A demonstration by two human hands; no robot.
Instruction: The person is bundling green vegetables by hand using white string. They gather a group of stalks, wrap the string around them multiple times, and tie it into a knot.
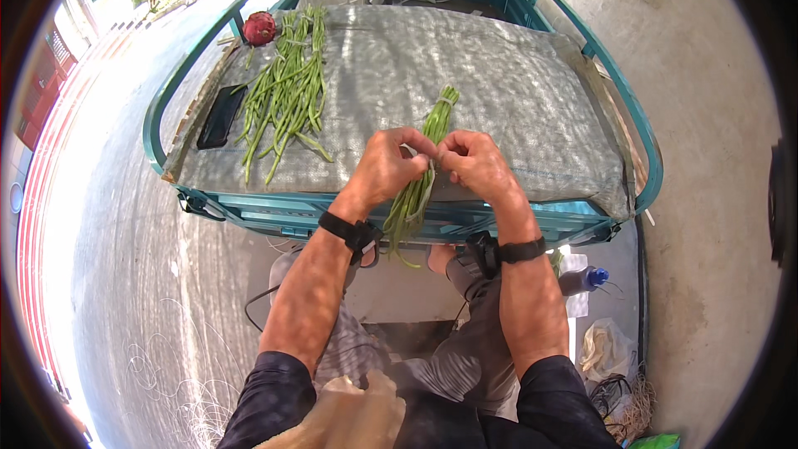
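One bean bundle lies beneath left hand and right hand, fingertips pinched together, hold unclear; slack in its band could spill it.

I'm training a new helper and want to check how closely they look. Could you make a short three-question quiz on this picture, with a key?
1. Multiple choice: where do the fingers of the left hand and the right hand meet?
a) at the red round thing
b) at a bundle of green beans
c) at the plastic bag

2. True or false: the phone lies to the left of the other green beans.

3. Fill in the blank: the bottle at the lower right has a ____ cap.

Key: 1. b; 2. true; 3. blue.
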